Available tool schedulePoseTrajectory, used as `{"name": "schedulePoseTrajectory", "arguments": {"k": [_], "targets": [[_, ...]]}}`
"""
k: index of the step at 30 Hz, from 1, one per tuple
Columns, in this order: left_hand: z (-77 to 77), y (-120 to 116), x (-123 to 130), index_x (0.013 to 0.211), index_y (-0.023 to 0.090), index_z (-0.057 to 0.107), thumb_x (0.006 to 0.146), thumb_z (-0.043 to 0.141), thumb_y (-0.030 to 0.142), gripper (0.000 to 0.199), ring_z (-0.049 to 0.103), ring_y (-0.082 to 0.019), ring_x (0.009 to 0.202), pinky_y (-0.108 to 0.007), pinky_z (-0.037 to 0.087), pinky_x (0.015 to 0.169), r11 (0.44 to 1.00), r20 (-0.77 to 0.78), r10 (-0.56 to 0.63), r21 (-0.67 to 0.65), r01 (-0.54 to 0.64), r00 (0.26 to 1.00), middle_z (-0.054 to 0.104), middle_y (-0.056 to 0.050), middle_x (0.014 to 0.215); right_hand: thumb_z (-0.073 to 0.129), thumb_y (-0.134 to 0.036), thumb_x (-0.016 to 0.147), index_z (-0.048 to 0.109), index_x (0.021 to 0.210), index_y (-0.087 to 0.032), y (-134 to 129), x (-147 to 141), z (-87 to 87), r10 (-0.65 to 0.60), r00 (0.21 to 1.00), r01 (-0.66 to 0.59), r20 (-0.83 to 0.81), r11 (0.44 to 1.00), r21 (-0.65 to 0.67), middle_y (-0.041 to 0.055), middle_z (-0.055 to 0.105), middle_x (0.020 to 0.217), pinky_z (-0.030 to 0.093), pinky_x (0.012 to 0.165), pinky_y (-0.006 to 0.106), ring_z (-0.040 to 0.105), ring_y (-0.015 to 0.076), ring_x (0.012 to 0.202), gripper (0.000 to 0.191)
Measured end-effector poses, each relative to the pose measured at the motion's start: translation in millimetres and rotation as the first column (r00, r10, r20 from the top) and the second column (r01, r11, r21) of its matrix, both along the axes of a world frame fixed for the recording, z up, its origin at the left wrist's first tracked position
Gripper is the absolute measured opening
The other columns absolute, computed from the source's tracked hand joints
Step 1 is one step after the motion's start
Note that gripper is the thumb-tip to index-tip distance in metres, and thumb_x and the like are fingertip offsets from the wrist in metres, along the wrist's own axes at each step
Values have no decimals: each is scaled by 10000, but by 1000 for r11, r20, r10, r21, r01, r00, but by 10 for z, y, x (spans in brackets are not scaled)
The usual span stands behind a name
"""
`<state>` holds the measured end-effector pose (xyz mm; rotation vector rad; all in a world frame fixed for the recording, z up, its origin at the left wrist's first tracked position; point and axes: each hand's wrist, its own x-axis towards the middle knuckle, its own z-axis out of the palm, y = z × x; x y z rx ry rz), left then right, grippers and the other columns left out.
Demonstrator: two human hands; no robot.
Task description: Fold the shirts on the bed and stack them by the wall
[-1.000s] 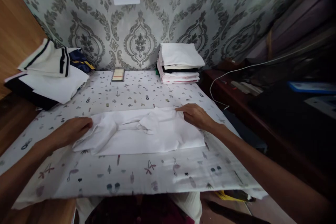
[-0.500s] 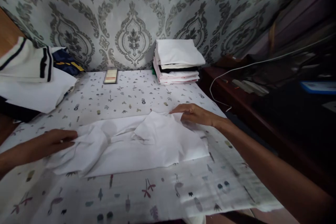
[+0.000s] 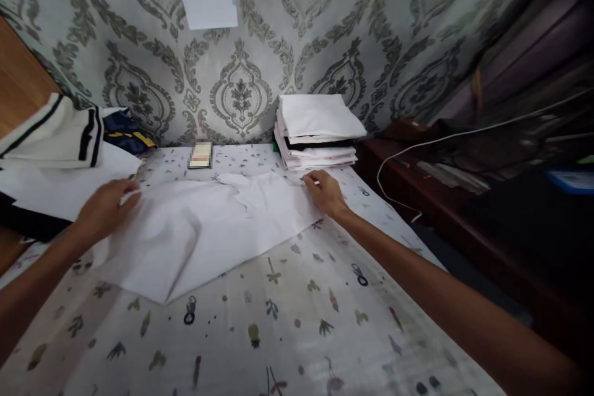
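Observation:
A white garment [image 3: 223,216], perhaps a shirt, stretches sideways between my two hands over the patterned bed sheet [image 3: 278,297]. My left hand [image 3: 111,204] pinches its left end, thumb and fingers closed on the cloth. At the other end, my right hand [image 3: 322,189] grips the upper right corner between thumb and fingertips. The left part of the cloth hangs in a loose fold with a point towards me. Some crumpled layers show along its top edge near the middle.
Folded clothes [image 3: 320,130] form a stack against the patterned wall. More clothes [image 3: 60,154] are heaped at the left. A small pixelated card [image 3: 200,154] lies near the wall. A white cable [image 3: 394,158] runs over the dark red ledge [image 3: 445,204] on the right.
Both hands have moved the white garment farther away, towards the wall. Its left part has been lifted and spread wider. The camera view has tilted up a little.

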<state>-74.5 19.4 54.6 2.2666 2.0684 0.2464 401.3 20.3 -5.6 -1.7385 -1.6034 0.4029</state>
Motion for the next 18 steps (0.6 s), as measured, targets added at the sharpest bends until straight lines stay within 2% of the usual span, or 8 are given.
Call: {"name": "schedulePoseTrajectory", "arguments": {"k": [3,5,8,10,12,14,16,18], "targets": [[-163,-196,267,1042,182,621,847,344,639,569,619,-258,946,-360,504,861,966,264,-167,-148,211,950,684,-102,1054,482,-347,922,641,1171,-172,72,-192,30,230,954,-226,192,973,-43,130,663,1185,483,914,375,613,249,1076,343],[-271,-293,393,1143,208,608,811,414,702,626,632,-248,920,-337,506,809,938,346,-184,-218,270,920,690,-71,1028,569,-332,883,520,1379,-197,155,-373,59,356,886,-335,298,935,-121,141,597,1330,455,987,408,556,283,1216,516],[-381,-369,491,1261,212,558,771,506,651,660,624,-233,835,-333,492,765,931,300,-174,-261,256,938,679,-46,945,639,-306,829,427,1472,-234,288,-633,96,356,848,-282,392,930,-234,143,569,1376,450,998,433,533,316,1256,681],[-378,-396,501,1184,206,600,773,496,601,579,602,-221,777,-325,479,735,929,273,-172,-275,248,947,665,-34,870,634,-275,820,547,1364,-216,335,-740,121,282,873,-176,398,943,-282,147,642,1267,496,917,424,605,323,1144,553],[-292,-438,458,1010,214,653,777,476,599,484,579,-213,738,-311,471,701,912,294,-195,-296,283,936,644,-23,795,610,-237,826,666,1176,-217,317,-769,153,235,891,-132,388,953,-274,127,705,1149,515,865,420,643,320,1058,355],[-130,-536,345,884,227,665,758,500,636,458,586,-220,761,-304,483,703,899,358,-191,-311,310,914,647,-25,791,568,-226,859,704,1077,-232,219,-720,202,218,897,-138,385,965,-225,98,731,1115,505,890,424,649,310,1056,257],[80,-726,157,902,245,672,713,541,671,484,618,-247,833,-314,516,729,924,449,-90,-296,243,889,682,-34,873,520,-252,907,709,1076,-237,35,-606,272,196,920,-158,340,978,-137,73,733,1143,485,938,411,650,283,1076,254],[292,-1030,-82,980,264,674,695,502,704,552,646,-278,887,-340,547,733,959,482,37,-265,105,875,703,-46,923,504,-301,929,720,1051,-223,-237,-452,350,221,956,-220,193,975,-27,58,743,1115,490,929,377,665,257,1046,260]]}}
